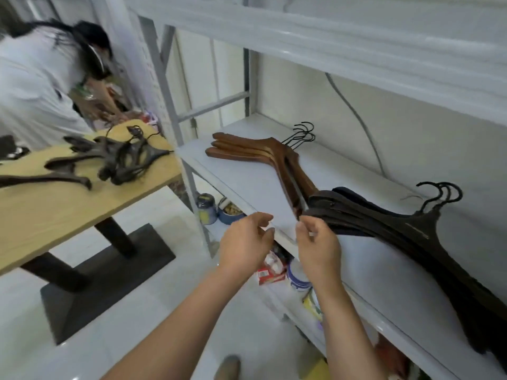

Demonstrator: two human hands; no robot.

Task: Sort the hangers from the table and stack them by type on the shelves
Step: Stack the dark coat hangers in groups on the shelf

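Brown hangers: three wooden ones in warm brown with black wire hooks, stacked one on another on the white shelf, in the centre of the frame; the hooks point toward the back wall.
Dark hangers: a stack of almost black ones with black hooks on the same shelf, at the right of the frame; its left end lies just beside the lower arm of the brown stack.
Hangers on the worktop: a loose dark heap, blurred, at the left of the frame.
Left hand: fingers loosely bent and apart, holding nothing, over the front edge of the shelf.
Right hand: fingers half curled, the tips at the left end of the dark stack; I cannot tell whether they pinch it.
Worktop: light wood on a dark foot.
Room: white floor, pale walls, jars and a red box on the lower shelf level.
Another person: in white, bent over, upper left.
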